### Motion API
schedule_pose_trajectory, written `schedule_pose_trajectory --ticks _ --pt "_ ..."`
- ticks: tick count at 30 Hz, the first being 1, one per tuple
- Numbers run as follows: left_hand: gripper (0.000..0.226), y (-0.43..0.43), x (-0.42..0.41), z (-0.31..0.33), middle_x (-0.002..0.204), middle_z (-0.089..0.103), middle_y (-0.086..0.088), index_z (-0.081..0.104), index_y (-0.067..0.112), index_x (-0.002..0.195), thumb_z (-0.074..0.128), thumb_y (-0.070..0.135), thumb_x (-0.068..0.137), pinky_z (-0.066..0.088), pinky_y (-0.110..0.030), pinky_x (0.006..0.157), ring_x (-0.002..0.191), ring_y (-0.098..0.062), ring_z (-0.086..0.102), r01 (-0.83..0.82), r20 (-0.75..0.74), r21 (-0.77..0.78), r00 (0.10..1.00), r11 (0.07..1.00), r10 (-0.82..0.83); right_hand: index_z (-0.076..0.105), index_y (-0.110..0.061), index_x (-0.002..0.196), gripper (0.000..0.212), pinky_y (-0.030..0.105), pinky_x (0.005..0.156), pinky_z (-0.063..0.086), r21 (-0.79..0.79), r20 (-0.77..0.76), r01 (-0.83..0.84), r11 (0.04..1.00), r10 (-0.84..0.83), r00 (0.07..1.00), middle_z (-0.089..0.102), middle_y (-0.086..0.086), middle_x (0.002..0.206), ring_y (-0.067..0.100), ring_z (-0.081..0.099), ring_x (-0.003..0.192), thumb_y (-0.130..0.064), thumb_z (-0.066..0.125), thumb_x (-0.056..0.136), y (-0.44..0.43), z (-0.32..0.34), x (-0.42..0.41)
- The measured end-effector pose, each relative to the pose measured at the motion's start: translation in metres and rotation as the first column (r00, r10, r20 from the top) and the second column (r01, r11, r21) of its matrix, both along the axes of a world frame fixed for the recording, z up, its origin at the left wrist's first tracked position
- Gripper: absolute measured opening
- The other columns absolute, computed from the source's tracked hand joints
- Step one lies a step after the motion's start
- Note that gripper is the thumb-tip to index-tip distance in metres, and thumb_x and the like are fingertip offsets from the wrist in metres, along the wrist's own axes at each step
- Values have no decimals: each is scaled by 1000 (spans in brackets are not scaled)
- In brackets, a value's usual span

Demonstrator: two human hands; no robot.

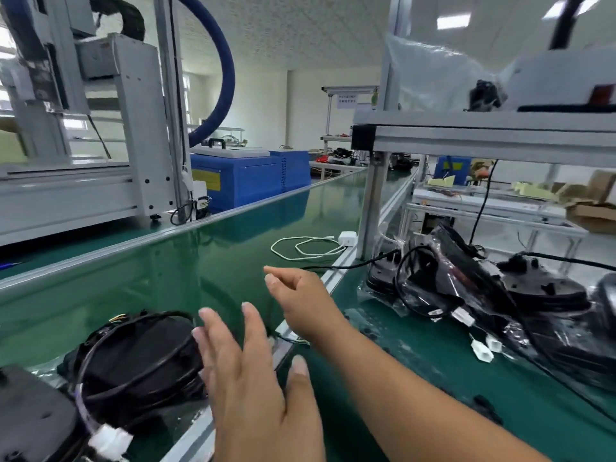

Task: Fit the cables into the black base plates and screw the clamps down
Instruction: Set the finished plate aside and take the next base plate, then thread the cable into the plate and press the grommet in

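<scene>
base plate (pixel 140 358) lies just left of spread left hand (pixel 246 378).

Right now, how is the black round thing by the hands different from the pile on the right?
The base plate near the left hand lies on the green belt; the pile sits off it, on the side table. The plate's cable coils on top; the pile's cables trail loose. Both are black with white connectors.

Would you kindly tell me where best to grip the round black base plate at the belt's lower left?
I would take the base plate by its right rim, coming from the right, where the left hand hovers open. It lies with a black cable looped over its domed top, so a top grip would likely snag.
</scene>
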State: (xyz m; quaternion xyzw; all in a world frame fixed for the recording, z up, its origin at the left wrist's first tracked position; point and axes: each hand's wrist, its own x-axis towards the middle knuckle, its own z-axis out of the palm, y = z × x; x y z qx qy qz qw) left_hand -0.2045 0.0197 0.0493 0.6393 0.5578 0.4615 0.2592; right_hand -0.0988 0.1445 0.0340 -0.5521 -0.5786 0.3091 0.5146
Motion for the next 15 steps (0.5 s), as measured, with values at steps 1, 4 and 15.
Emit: schedule_pose_trajectory --ticks 1,4,15 --pt "74 0 15 2 130 -37 23 2 35 147 45 38 87 -8 -23 113 119 9 -36 55 7 34 998 998 -55 63 -14 125 31 1 80 40 2 -9 29 1000 -29 1000 67 -5 115 -3 57 98 -23 56 96 -10 3 16" --pt "76 2 64 13 130 -39 26 -12 39 145 44 21 96 -12 -22 111 117 10 -40 244 -5 67 970 967 -244 68 -14 115 23 22 88 48 -26 -63 120 992 -121 991 68 -5 98 3 59 89 -21 56 97 -45 11 71" --pt "58 58 244 33 152 28 -14 29 7 143 49 30 94 26 -43 113 139 -30 26 469 -43 71 883 880 -467 62 -15 126 30 4 77 44 -5 -57 527 850 -527 848 66 -11 114 -12 57 96 -19 48 100 -169 9 226"
